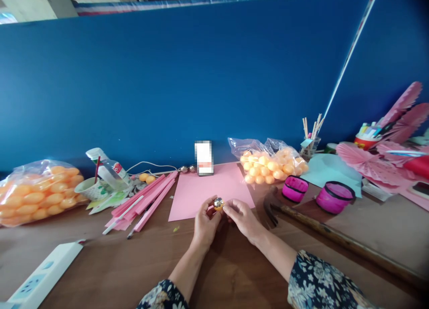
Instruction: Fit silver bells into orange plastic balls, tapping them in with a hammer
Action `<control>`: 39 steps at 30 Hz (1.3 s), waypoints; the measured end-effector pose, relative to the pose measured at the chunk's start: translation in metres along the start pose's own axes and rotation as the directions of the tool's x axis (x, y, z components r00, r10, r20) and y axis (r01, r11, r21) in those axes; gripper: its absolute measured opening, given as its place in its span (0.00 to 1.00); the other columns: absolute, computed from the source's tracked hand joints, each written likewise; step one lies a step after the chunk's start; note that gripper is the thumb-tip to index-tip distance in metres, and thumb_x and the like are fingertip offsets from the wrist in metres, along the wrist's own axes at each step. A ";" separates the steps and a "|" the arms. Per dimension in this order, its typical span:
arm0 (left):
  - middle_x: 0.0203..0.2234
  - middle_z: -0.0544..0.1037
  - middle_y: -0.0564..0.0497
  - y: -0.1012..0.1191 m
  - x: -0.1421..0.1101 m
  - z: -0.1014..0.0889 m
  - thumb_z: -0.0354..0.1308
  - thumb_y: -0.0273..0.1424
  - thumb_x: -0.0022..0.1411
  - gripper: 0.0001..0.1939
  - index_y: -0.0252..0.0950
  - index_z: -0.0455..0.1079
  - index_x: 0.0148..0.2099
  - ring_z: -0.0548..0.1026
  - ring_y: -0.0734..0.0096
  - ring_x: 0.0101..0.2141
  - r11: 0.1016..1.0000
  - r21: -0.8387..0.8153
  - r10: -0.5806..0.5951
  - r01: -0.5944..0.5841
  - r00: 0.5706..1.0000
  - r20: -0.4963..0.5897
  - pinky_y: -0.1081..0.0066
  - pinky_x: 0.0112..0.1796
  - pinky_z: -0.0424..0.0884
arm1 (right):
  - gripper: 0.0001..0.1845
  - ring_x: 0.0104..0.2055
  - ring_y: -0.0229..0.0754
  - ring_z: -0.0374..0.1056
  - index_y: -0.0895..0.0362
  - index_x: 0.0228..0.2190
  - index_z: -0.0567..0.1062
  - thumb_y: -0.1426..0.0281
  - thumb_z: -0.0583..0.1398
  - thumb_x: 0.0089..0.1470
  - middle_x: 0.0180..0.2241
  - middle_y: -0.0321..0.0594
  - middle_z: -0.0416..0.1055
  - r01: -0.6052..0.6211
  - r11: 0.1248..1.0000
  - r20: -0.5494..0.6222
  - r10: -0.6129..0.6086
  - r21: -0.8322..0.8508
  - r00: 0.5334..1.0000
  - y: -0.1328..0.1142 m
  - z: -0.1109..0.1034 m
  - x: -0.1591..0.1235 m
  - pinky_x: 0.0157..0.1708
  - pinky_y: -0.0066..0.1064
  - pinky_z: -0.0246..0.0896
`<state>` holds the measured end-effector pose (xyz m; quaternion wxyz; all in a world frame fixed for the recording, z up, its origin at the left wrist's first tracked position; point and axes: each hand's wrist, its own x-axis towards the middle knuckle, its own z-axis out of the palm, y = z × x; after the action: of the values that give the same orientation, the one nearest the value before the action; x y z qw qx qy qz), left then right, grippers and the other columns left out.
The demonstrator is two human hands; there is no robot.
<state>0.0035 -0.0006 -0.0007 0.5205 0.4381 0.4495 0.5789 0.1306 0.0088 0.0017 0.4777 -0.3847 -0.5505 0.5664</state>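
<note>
A small shiny, mirror-like ball (pixel 218 204) is held up between my two hands, over the near edge of a pink paper sheet (pixel 208 190). The fingers of my left hand (pixel 207 220) are closed around its left side. From the right, my right hand (pixel 244 217) pinches at the ball with thumb and forefinger; its other fingers are curled and partly hidden. The ball's lower part reflects an orange-gold tone. Two similar shiny balls (pixel 188 169) lie at the back, beside a phone (pixel 204 158) propped upright.
Bags of orange balls stand left (pixel 40 195) and right (pixel 264 166). Pink paper strips (pixel 147 202) lie left of the sheet. A hammer (pixel 321 224) and two magenta rings (pixel 335 197) are at right; a power strip (pixel 47 273) sits front left. A blue partition (pixel 187 77) closes the back.
</note>
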 end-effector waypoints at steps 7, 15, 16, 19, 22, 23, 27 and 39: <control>0.43 0.72 0.42 0.002 -0.001 0.001 0.59 0.26 0.47 0.25 0.34 0.61 0.50 0.72 0.62 0.42 0.999 0.028 -0.027 0.027 1.000 -0.002 0.65 0.42 0.69 | 0.12 0.24 0.33 0.57 0.58 0.26 0.68 0.61 0.56 0.50 0.22 0.32 0.62 -0.020 1.000 -0.002 0.020 -0.014 1.000 0.001 0.000 0.000 0.25 0.25 0.55; 0.44 0.71 0.42 0.000 0.000 0.000 0.60 0.27 0.47 0.25 0.35 0.61 0.49 0.72 0.63 0.42 1.000 0.025 -0.011 0.011 1.000 -0.004 0.67 0.41 0.69 | 0.11 0.23 0.33 0.57 0.58 0.26 0.68 0.62 0.56 0.50 0.22 0.33 0.63 -0.016 1.000 0.003 0.016 -0.027 1.000 -0.001 -0.001 0.001 0.25 0.25 0.54; 0.44 0.71 0.42 0.000 0.000 0.000 0.60 0.27 0.47 0.25 0.35 0.61 0.49 0.72 0.63 0.42 1.000 0.023 -0.010 0.010 1.000 -0.003 0.67 0.41 0.69 | 0.11 0.24 0.33 0.57 0.58 0.26 0.68 0.62 0.56 0.50 0.22 0.33 0.63 -0.015 1.000 0.004 0.015 -0.028 1.000 -0.001 -0.001 0.001 0.25 0.25 0.54; 0.44 0.71 0.42 0.000 0.000 0.000 0.60 0.27 0.47 0.25 0.35 0.61 0.49 0.72 0.63 0.41 0.999 0.031 -0.006 0.006 1.000 -0.006 0.68 0.40 0.69 | 0.11 0.24 0.33 0.57 0.58 0.27 0.68 0.62 0.55 0.50 0.22 0.33 0.62 -0.010 1.000 0.009 0.011 -0.027 1.000 -0.002 0.000 0.000 0.25 0.25 0.54; 0.44 0.72 0.42 0.001 0.000 0.001 0.59 0.26 0.47 0.25 0.35 0.61 0.49 0.73 0.64 0.41 0.999 0.041 -0.001 0.001 1.000 -0.008 0.68 0.40 0.69 | 0.12 0.24 0.33 0.57 0.59 0.27 0.69 0.62 0.56 0.50 0.22 0.33 0.62 -0.004 1.000 0.009 0.004 -0.019 1.000 -0.003 0.000 0.000 0.25 0.25 0.54; 0.44 0.72 0.43 0.001 0.000 0.001 0.59 0.25 0.47 0.25 0.35 0.61 0.49 0.73 0.64 0.41 0.999 0.040 -0.001 0.001 1.000 -0.006 0.68 0.40 0.69 | 0.12 0.24 0.33 0.57 0.59 0.27 0.69 0.62 0.56 0.50 0.22 0.33 0.62 -0.003 1.000 0.008 0.004 -0.016 1.000 -0.004 0.000 -0.001 0.25 0.25 0.54; 0.43 0.72 0.43 -0.001 0.000 0.000 0.58 0.24 0.47 0.25 0.35 0.62 0.49 0.73 0.65 0.40 0.999 0.038 -0.008 0.009 1.000 -0.013 0.69 0.39 0.70 | 0.12 0.24 0.33 0.57 0.59 0.27 0.69 0.62 0.56 0.50 0.22 0.33 0.62 -0.006 1.000 0.010 0.007 -0.013 1.000 -0.005 -0.001 -0.001 0.25 0.25 0.54; 0.44 0.72 0.43 -0.002 0.001 -0.001 0.58 0.24 0.47 0.25 0.35 0.62 0.50 0.73 0.64 0.41 1.000 0.020 -0.002 0.002 1.000 -0.005 0.69 0.39 0.70 | 0.11 0.23 0.32 0.56 0.58 0.27 0.69 0.62 0.56 0.50 0.21 0.32 0.62 0.016 1.000 0.014 -0.016 -0.023 1.000 -0.003 -0.001 0.000 0.24 0.25 0.53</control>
<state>0.0030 0.0000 -0.0029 0.5157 0.4412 0.4571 0.5748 0.1322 0.0089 0.0049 0.4741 -0.3818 -0.5632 0.5588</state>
